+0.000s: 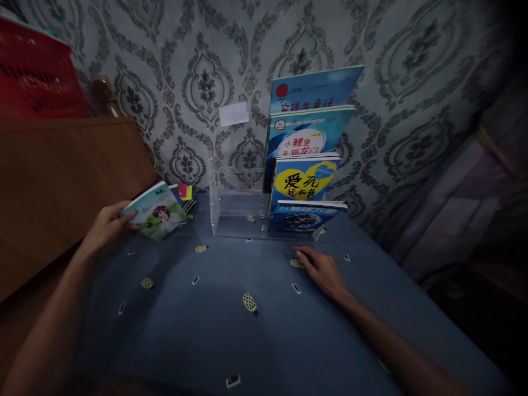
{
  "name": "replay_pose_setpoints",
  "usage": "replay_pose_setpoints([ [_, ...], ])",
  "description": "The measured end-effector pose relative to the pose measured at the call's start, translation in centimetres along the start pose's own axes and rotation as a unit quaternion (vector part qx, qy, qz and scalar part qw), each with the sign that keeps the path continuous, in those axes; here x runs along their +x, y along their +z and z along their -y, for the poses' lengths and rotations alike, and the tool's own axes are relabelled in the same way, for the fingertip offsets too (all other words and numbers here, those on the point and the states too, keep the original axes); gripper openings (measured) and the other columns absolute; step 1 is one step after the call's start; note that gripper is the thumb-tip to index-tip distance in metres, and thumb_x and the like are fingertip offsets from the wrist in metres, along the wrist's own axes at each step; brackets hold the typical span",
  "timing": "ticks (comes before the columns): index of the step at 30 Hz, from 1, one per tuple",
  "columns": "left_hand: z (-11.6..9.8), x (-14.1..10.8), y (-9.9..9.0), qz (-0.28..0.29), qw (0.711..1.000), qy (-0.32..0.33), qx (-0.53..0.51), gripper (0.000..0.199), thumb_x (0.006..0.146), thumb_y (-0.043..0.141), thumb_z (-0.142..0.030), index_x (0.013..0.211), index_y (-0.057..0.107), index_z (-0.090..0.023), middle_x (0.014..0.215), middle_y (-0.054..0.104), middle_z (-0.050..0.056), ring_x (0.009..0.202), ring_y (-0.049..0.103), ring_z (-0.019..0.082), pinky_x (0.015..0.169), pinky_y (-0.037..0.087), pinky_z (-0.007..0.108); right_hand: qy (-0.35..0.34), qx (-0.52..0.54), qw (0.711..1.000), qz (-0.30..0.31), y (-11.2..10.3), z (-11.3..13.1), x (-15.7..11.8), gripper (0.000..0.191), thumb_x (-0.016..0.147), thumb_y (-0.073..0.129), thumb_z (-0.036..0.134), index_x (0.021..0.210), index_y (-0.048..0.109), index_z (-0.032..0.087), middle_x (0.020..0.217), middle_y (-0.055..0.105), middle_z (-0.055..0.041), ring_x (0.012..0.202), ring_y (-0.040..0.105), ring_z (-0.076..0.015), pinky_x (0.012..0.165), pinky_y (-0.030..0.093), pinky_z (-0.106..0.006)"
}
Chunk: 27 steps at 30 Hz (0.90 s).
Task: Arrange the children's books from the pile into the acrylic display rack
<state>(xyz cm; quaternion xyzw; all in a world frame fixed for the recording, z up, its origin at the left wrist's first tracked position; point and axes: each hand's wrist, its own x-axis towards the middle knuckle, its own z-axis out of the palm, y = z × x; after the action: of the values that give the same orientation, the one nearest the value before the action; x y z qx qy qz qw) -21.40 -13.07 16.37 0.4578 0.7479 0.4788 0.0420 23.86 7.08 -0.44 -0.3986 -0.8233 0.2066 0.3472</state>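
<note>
My left hand (108,224) is closed on the left edge of a book (161,212) with a pale teal and green cover showing a figure. The book is held tilted above the table, in front of a small stack of books (185,193). My right hand (322,268) is low over the table, its fingers loosely bent and apart, holding nothing. Just beyond it stands a clear tiered book stand (241,235). Its right side bears a dark blue book (303,220), a blue-and-yellow book (305,179), a teal book (311,129) and a tall blue book (317,88).
A blue cloth with pineapple prints covers the table (214,335). At the left, a wooden cabinet (61,181) carries a red basket (37,71). Patterned wallpaper (202,82) rises behind, with a white label (234,114) before it. Pale fabric (478,181) hangs at the right.
</note>
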Motion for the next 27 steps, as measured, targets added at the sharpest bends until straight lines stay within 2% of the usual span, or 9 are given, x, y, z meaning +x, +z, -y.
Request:
replay_pose_setpoints([
  [4, 0.6, 0.7, -0.2, -0.042, 0.997, 0.004, -0.068, 0.058, 0.061, 0.074, -0.054, 0.100, 0.070, -0.011, 0.084, 0.068, 0.003, 0.071, 0.062, 0.015, 0.057, 0.056, 0.022, -0.002, -0.006, 1.000, 0.002, 0.0, -0.1, 0.0, 0.037, 0.092, 0.045, 0.040, 0.103, 0.075, 0.022, 0.105, 0.079, -0.0097, 0.091, 0.075, -0.0289, 0.084, 0.059, -0.041],
  [9, 0.1, -0.9, -0.7, 0.003, 1.000, 0.021, -0.017, 0.071, 0.061, 0.073, -0.066, 0.107, 0.072, -0.013, 0.096, 0.072, 0.006, 0.072, 0.066, 0.019, 0.064, 0.060, 0.029, -0.004, -0.007, 1.000, 0.003, 0.1, -0.3, 0.0, 0.036, 0.092, 0.045, 0.040, 0.103, 0.075, 0.022, 0.106, 0.079, -0.0094, 0.093, 0.074, -0.0285, 0.086, 0.058, -0.041],
  [11, -0.5, -2.7, -0.3, 0.029, 0.997, 0.059, 0.044, 0.070, 0.068, 0.066, -0.071, 0.112, 0.074, -0.017, 0.107, 0.074, 0.007, 0.079, 0.070, 0.025, 0.076, 0.061, 0.038, -0.003, -0.009, 1.000, 0.004, 0.1, -0.3, 0.0, 0.036, 0.092, 0.045, 0.039, 0.103, 0.075, 0.022, 0.106, 0.079, -0.0092, 0.093, 0.074, -0.0282, 0.087, 0.058, -0.041],
  [13, -1.1, -5.0, 0.4, 0.115, 0.984, 0.106, 0.088, 0.062, 0.079, 0.057, -0.070, 0.120, 0.074, -0.026, 0.122, 0.073, 0.005, 0.103, 0.071, 0.032, 0.097, 0.056, 0.046, 0.001, -0.012, 1.000, 0.006, 0.2, -0.3, 0.0, 0.036, 0.092, 0.046, 0.039, 0.104, 0.075, 0.022, 0.106, 0.079, -0.0092, 0.094, 0.074, -0.0279, 0.087, 0.057, -0.040],
  [15, -1.3, -7.3, 1.5, 0.282, 0.944, 0.133, 0.113, 0.054, 0.084, 0.054, -0.068, 0.127, 0.069, -0.040, 0.137, 0.065, -0.002, 0.133, 0.056, 0.033, 0.113, 0.043, 0.048, 0.002, -0.014, 1.000, 0.008, 0.3, -0.3, 0.0, 0.035, 0.093, 0.046, 0.038, 0.104, 0.075, 0.022, 0.107, 0.078, -0.0090, 0.095, 0.074, -0.0276, 0.087, 0.057, -0.040],
  [17, -0.6, -9.0, 2.9, 0.423, 0.886, 0.130, 0.138, 0.056, 0.083, 0.059, -0.068, 0.136, 0.058, -0.051, 0.151, 0.050, -0.011, 0.147, 0.039, 0.028, 0.119, 0.036, 0.046, 0.002, -0.017, 1.000, 0.009, 0.4, -0.4, 0.0, 0.035, 0.094, 0.045, 0.037, 0.105, 0.075, 0.022, 0.107, 0.078, -0.0083, 0.096, 0.074, -0.0272, 0.088, 0.056, -0.039],
  [19, 1.1, -10.0, 4.5, 0.487, 0.851, 0.114, 0.163, 0.067, 0.082, 0.061, -0.068, 0.145, 0.046, -0.052, 0.160, 0.035, -0.011, 0.151, 0.031, 0.026, 0.120, 0.035, 0.045, 0.001, -0.023, 1.000, 0.010, 0.4, -0.4, 0.0, 0.034, 0.094, 0.045, 0.035, 0.106, 0.074, 0.022, 0.108, 0.078, -0.0080, 0.098, 0.073, -0.0269, 0.088, 0.056, -0.038],
  [21, 3.5, -10.3, 6.2, 0.474, 0.853, 0.102, 0.191, 0.074, 0.086, 0.055, -0.068, 0.153, 0.038, -0.042, 0.163, 0.031, -0.004, 0.151, 0.031, 0.028, 0.118, 0.036, 0.045, -0.001, -0.030, 0.999, 0.014, 0.5, -0.3, -0.1, 0.034, 0.095, 0.044, 0.033, 0.107, 0.074, 0.022, 0.110, 0.077, -0.0087, 0.100, 0.073, -0.0270, 0.089, 0.055, -0.038],
  [27, 9.1, -12.3, 11.3, 0.276, 0.907, 0.090, 0.305, 0.075, 0.092, 0.046, -0.062, 0.154, 0.041, -0.018, 0.162, 0.033, 0.017, 0.151, 0.025, 0.039, 0.116, 0.035, 0.055, -0.021, -0.038, 0.999, 0.026, 0.8, -0.1, -0.4, 0.032, 0.097, 0.044, 0.029, 0.110, 0.072, 0.019, 0.110, 0.076, -0.0111, 0.100, 0.072, -0.0271, 0.089, 0.054, -0.038],
])
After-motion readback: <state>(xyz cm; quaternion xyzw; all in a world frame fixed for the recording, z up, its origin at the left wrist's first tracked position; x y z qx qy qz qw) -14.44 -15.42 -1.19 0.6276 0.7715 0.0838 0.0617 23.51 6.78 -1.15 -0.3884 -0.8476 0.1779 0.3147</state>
